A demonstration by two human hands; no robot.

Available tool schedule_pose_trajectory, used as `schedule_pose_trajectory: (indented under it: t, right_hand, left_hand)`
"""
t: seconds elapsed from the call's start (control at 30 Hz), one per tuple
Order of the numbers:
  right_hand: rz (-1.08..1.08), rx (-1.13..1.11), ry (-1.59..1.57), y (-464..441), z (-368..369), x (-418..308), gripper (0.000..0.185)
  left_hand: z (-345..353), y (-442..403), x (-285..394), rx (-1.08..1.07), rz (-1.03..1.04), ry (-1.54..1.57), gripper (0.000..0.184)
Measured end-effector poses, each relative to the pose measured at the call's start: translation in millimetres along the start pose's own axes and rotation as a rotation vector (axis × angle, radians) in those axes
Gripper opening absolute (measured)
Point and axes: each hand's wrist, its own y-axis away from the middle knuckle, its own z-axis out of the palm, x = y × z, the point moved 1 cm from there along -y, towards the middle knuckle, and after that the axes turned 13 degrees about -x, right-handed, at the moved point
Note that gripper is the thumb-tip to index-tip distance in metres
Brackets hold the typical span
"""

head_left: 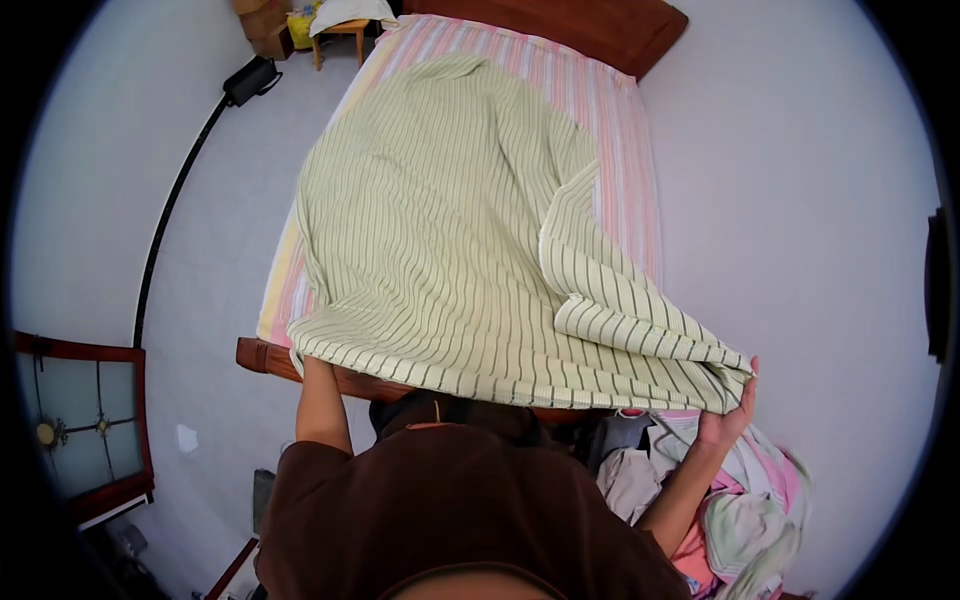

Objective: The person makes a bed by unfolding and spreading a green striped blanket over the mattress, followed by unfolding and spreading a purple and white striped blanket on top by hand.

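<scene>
A pale green bed sheet [430, 220] with dark stripes lies spread and wrinkled over the bed, its near edge stretched across in front of me. My right hand [735, 415] is closed on the sheet's near right corner, where the fabric bunches and folds. On the other side, my left forearm [322, 405] reaches under the near left corner. The cloth covers my left hand, so its fingers are hidden. Part of the sheet's right side is folded back, showing bolder stripes.
Beneath is a pink striped mattress cover [625, 160] on a bed with a wooden headboard [590, 30] and footboard [262, 356]. A pile of clothes [750, 510] lies at the lower right. A wall [780, 200] runs along the right. A stool [345, 30] stands far left.
</scene>
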Motion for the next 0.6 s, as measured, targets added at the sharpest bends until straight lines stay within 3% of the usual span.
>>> schedule_pose_trajectory:
  t: [0.13,0.2,0.37,0.5,0.6]
  right_hand:
    - [0.023,0.171,0.062,-8,-38,16,0.041]
    - [0.040,0.295,0.111,-14,-69,23,0.040]
    - [0.183,0.363,0.172,-22,-118,43,0.042]
    - [0.296,0.384,0.155,-36,-192,75,0.044]
    - [0.305,0.432,0.185,-31,-206,88,0.038]
  left_hand:
    - [-9,32,19,-0.153,0.018,0.050,0.039]
    - [-12,39,24,0.146,0.174,-0.024,0.037]
    - [8,60,28,0.363,0.243,-0.003,0.042]
    - [-62,44,34,0.299,0.265,0.126,0.047]
    - [-34,51,44,0.527,0.202,0.207,0.047]
